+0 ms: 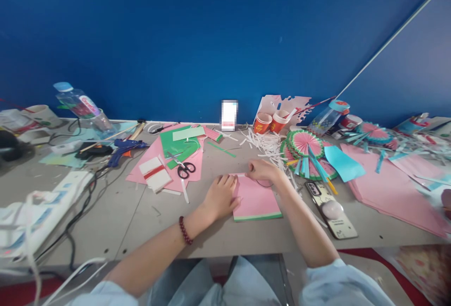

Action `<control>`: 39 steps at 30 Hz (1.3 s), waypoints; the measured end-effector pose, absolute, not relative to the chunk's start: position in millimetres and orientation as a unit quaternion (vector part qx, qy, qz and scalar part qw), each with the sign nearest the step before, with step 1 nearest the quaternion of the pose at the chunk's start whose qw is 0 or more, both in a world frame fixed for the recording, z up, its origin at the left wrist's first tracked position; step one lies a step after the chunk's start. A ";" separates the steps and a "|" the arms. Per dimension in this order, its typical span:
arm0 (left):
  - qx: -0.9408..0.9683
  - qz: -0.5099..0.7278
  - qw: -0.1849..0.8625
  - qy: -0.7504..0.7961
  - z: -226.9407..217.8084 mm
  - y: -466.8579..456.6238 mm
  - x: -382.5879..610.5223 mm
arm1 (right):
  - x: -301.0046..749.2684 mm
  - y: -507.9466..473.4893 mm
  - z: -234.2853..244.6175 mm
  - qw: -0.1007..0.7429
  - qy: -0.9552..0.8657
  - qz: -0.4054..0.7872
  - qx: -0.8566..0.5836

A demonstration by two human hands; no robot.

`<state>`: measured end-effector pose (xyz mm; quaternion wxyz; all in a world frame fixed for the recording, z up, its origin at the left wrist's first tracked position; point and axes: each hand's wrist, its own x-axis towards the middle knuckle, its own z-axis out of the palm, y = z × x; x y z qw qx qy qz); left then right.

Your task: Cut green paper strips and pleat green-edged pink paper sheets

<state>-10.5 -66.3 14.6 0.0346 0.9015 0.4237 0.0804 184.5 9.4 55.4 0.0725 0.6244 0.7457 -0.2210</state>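
A pink sheet of paper [256, 200] with a green strip along its near edge lies on the table in front of me. My left hand [221, 196] rests on its left edge, palm down, fingers stretched forward. At the sheet's far edge, my right hand [263, 170] has its fingers curled in and pressed together on the paper; the fingertips are partly hidden. A thin dark curved line shows beneath that hand. Left of my hands, black-handled scissors [186, 170] lie on green paper [165, 144] and a larger pink sheet [144, 167], beside a white-and-red pack [155, 173].
Shredded white paper strips [262, 142], paper cups [263, 123] and pleated paper fans [305, 145] stand behind my right hand. A phone [333, 212] and pink sheets [384, 188] lie to the right. Leftward are a blue glue gun [123, 151], a power strip [52, 207] and a tilted bottle [79, 102].
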 end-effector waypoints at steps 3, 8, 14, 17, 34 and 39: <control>0.901 0.082 0.034 0.425 14.6 -66.1 -11.2 | 193.7 11.6 48.9 0.045 0.757 -0.244 0.604; 0.905 0.080 0.025 0.417 19.6 -65.3 -11.0 | 202.3 12.6 41.2 0.032 0.760 -0.287 0.583; 0.891 0.083 -0.017 0.447 26.0 -64.8 -8.3 | 190.5 7.0 40.3 0.011 0.766 -0.285 0.576; 0.885 0.087 -0.037 0.455 23.6 -63.8 -9.4 | 182.2 4.3 40.6 0.010 0.769 -0.290 0.570; 0.927 0.053 -0.003 0.372 8.1 -59.1 -7.5 | 186.8 3.6 48.7 0.011 0.757 -0.300 0.581; 0.925 0.047 0.009 0.377 8.5 -59.5 -7.5 | 190.2 4.3 50.8 0.019 0.760 -0.322 0.564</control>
